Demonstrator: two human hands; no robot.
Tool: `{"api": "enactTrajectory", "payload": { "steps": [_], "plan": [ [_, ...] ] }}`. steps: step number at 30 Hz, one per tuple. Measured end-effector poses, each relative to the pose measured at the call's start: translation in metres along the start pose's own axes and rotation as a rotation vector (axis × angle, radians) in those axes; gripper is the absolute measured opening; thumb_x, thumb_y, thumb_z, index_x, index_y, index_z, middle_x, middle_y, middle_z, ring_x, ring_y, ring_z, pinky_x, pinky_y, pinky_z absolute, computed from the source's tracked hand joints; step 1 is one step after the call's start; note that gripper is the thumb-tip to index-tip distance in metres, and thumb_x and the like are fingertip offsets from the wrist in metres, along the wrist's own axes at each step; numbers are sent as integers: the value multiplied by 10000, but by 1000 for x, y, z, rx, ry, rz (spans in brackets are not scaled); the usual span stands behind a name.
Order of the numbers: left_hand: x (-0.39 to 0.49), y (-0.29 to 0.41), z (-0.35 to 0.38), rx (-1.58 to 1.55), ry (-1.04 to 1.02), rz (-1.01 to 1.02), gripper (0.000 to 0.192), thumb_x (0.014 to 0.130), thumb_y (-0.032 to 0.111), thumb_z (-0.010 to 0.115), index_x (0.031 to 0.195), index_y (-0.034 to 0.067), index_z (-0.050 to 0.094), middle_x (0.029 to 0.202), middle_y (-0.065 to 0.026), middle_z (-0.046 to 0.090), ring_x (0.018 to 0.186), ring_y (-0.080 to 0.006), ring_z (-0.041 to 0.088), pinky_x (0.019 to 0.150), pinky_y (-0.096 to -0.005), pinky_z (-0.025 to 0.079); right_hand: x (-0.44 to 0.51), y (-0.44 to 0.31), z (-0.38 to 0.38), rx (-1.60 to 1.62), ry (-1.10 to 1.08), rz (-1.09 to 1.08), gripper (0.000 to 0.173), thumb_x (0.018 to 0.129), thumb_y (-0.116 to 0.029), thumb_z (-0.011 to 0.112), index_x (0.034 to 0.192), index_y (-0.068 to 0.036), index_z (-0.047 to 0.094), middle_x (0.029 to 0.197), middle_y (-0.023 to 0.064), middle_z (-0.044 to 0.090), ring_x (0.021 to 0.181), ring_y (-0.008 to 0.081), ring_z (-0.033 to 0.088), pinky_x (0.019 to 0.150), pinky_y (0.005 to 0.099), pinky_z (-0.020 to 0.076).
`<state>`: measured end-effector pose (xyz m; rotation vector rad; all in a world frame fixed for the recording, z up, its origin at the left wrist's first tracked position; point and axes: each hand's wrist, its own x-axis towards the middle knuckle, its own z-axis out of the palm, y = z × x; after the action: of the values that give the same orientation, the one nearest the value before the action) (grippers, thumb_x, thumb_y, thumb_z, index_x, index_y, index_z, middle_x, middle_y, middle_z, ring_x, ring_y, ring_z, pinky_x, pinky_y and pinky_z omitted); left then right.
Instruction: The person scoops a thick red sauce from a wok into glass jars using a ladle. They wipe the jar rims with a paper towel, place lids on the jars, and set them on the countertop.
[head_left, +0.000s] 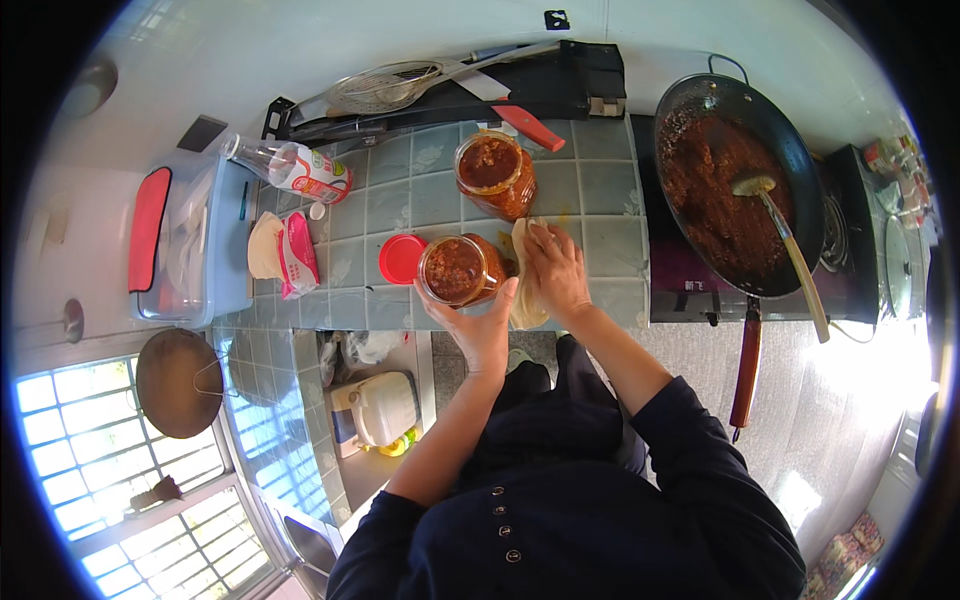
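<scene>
My left hand (480, 326) grips the near side of an open glass jar (454, 271) filled with chunky red sauce, its thumb and fingers spread around the glass. Just right of it, my right hand (556, 274) presses on a cream-coloured cloth (529, 304) on the tiled counter (611, 240); the fingertips are partly sunk in its folds. A second open glass jar (491, 169) of red sauce stands behind. The red lid (401, 259) lies left of the nearer jar. Yellowish smears mark the tiles by the cloth.
On the stove at right, a wok (731, 157) holds red sauce and a long-handled ladle (787, 232). A red-handled knife (529, 127) lies at the back near a wire strainer (390, 86). At left are a plastic bottle (307, 172), a tissue pack (296, 255) and a blue bin (217, 247).
</scene>
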<state>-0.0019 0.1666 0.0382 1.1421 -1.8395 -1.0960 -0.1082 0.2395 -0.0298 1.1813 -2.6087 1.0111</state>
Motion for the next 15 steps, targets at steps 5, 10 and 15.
{"api": "enactTrajectory", "payload": {
  "steps": [5, 10, 15],
  "plan": [
    [9, 2, 13, -24, 122, -47, 1165, 596, 247, 897, 1455, 29, 140, 1402, -210, 268, 1338, -340, 283, 1110, -475, 263, -12, -5, -15, -64, -152, -130, 575, 747, -143, 644, 1278, 16, 489, 1377, 83, 418, 1256, 292, 390, 976, 430, 386],
    [23, -3, -1, 11, 42, 8, 1099, 610, 164, 874, 1444, 28, 171, 1388, -191, 332, 1269, -304, 406, 1078, -446, 334, -19, 27, -1, 106, -172, -132, 505, 711, -58, 645, 1204, -5, 549, 1302, 89, 504, 1164, 294, 473, 975, 396, 409],
    [45, -27, -31, -190, -180, 91, 1081, 640, -41, 800, 1468, 57, 112, 1395, -140, 367, 1251, -234, 446, 1038, -379, 422, -7, 36, -7, 464, 10, 14, 379, 730, 18, 593, 1105, -35, 618, 1145, 100, 618, 1019, 305, 571, 911, 368, 464]
  ]
}}
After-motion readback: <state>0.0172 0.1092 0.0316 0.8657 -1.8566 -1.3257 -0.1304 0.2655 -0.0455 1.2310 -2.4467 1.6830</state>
